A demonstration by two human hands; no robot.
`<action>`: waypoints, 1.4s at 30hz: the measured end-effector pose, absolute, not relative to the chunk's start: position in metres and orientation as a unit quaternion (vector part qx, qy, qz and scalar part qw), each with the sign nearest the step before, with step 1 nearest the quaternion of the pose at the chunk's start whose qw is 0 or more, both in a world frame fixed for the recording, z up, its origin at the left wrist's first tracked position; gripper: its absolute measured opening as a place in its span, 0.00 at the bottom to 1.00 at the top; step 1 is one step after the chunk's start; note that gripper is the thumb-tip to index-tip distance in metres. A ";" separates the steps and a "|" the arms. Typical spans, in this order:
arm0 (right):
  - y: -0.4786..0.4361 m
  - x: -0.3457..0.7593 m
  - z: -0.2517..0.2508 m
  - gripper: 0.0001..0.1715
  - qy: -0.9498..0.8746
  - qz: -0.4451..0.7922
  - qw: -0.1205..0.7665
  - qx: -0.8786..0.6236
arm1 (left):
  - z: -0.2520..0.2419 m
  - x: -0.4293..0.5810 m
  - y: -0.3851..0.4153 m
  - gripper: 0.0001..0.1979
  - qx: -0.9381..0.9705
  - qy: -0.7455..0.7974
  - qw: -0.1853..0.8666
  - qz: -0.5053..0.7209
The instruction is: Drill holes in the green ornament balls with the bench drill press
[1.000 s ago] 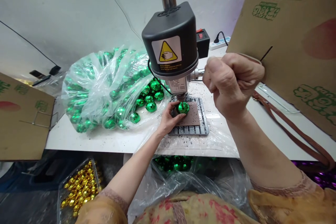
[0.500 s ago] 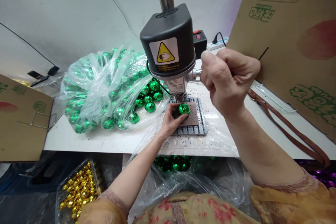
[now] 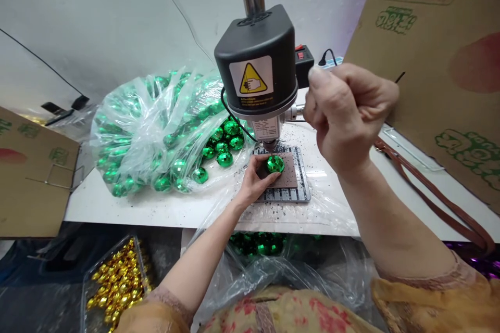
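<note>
A shiny green faceted ball (image 3: pixel 275 164) sits on the brown pad of the drill press's slotted metal base (image 3: pixel 301 193). My left hand (image 3: pixel 253 181) pinches the ball from its left side, thumb in front and fingers behind. Right above it is the chuck (image 3: pixel 270 144) of a small black drill press (image 3: pixel 255 62) bearing a yellow warning label. My right hand (image 3: pixel 347 114) is closed in a fist around the press's feed handle (image 3: pixel 299 110); most of the handle is hidden inside the fist. Dark shavings lie scattered around the base.
Left of the press, a clear plastic bag (image 3: pixel 144 125) spills green balls onto the white table (image 3: pixel 128 213). Below are a clear bin of gold balls (image 3: pixel 117 276) and more green balls (image 3: pixel 260 243) in plastic. Cardboard boxes (image 3: pixel 429 88) and a brown strap (image 3: pixel 433 187) stand at right.
The whole view has shifted slightly, so the press sits further right. My right fist is a little higher and further right on the handle side. My left hand still pinches the ball.
</note>
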State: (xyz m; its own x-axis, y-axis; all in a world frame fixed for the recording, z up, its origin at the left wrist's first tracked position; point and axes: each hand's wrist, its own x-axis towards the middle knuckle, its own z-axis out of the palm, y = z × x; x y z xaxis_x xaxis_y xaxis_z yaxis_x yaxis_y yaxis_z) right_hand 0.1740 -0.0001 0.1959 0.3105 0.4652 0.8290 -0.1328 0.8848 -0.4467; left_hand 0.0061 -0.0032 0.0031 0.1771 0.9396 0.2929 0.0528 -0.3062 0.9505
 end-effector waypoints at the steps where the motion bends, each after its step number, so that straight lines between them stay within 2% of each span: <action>1: -0.001 0.174 0.191 0.31 -0.558 0.175 0.796 -0.156 | 0.003 0.006 -0.003 0.27 0.630 0.392 0.438 0.508; 9: -0.006 0.174 0.169 0.32 -0.591 0.122 0.786 -0.135 | 0.003 0.007 -0.004 0.27 0.635 0.384 0.432 0.513; 23: -0.004 0.177 0.157 0.27 -0.618 0.051 0.776 -0.114 | 0.006 0.009 -0.005 0.27 0.636 0.385 0.422 0.519; 42: -0.002 0.179 0.153 0.25 -0.632 0.028 0.773 -0.047 | 0.004 0.009 -0.005 0.28 0.636 0.387 0.424 0.515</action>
State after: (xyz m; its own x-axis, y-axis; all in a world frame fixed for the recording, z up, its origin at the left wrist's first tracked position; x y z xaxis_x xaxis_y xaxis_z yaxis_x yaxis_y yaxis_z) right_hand 0.1787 -0.0022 0.1534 0.1989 0.1027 0.9746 0.0173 0.9940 -0.1083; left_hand 0.0086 -0.0054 0.0042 0.1690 0.9295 0.3277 0.0563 -0.3411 0.9383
